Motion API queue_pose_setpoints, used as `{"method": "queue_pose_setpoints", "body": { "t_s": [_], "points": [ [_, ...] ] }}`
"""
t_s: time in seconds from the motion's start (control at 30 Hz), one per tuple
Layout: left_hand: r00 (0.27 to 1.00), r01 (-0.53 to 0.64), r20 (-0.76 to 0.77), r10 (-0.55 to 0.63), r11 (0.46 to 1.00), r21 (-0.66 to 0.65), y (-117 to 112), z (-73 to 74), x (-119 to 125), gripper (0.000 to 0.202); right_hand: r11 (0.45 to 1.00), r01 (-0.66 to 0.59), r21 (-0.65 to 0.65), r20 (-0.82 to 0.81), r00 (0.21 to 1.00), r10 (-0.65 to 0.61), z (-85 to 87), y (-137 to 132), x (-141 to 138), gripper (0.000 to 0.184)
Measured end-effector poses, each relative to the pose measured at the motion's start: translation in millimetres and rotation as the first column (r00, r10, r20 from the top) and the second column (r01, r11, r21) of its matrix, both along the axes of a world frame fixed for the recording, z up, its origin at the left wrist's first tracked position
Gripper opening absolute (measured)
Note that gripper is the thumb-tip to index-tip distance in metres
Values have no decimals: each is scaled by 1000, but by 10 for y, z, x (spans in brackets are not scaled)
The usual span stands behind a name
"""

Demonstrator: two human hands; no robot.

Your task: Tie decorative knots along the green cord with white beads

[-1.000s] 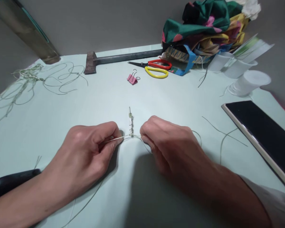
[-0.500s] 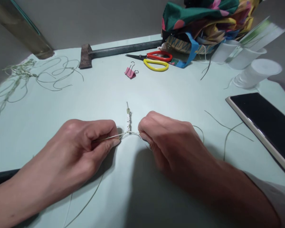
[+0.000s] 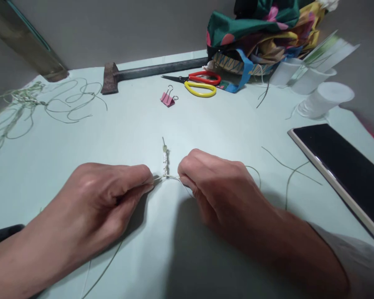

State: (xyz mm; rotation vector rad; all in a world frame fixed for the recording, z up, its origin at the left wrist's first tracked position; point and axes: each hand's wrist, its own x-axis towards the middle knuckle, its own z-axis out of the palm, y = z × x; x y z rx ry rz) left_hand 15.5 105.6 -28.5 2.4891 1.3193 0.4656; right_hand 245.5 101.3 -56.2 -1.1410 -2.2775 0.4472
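A short knotted cord braid [image 3: 165, 162], white and green, lies on the pale table between my hands, its tip pointing away from me. From its near end, thin cords run out to both sides. My left hand [image 3: 112, 199] pinches the cords [image 3: 158, 179] on the left between thumb and forefinger. On the other side my right hand [image 3: 218, 187] is closed on the cords [image 3: 173, 177] there, its fingertips partly hidden. Loose cord tails [image 3: 107, 265] trail below my left wrist, and another green tail [image 3: 258, 174] curves out behind my right hand.
Beyond the braid lie a pink binder clip [image 3: 167, 99], scissors [image 3: 202, 84] and a hammer [image 3: 156, 69]. Tangled green cords [image 3: 25, 99] sit at the far left. White spools [image 3: 326, 99] and a phone [image 3: 339, 170] are on the right, with colourful fabric [image 3: 252, 29] at the back.
My left forefinger and thumb have closed together over the cords, and the strand that showed across the left fingers is now hidden. The whole view has shifted slightly.
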Motion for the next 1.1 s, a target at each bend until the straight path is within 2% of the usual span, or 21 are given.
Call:
{"method": "queue_pose_setpoints", "body": {
  "t_s": [0.1,0.37,0.5,0.67,0.83,0.97,1.03,1.1],
  "points": [
    [992,125,-23,-124,991,49,-7,-17,-10,28,1000,-13,4,0,1000,13,-5,8,1,23],
    [980,196,-12,-196,966,172,-19,-114,-63,27,999,-32,-37,28,999,33,-6,27,11,20],
    [991,123,-78,-111,979,162,-53,-93,-16,28,995,-5,-102,35,999,9,-3,23,12,19],
    [998,8,-56,0,990,140,-78,-46,34,26,983,8,-184,-42,999,-16,-5,34,6,17],
    [1000,2,-22,3,968,250,-64,6,-4,29,976,35,-216,-94,994,-56,-24,49,-9,17],
    [998,-58,25,53,948,314,-72,26,8,30,970,41,-238,-117,991,-70,-37,67,-13,16],
    [1000,0,9,-4,939,344,-69,6,45,25,970,35,-241,-119,991,-65,-42,74,-8,15],
    [994,104,-85,-75,907,408,-52,-29,86,19,972,15,-235,-123,991,-45,-46,76,-2,13]
  ]
}}
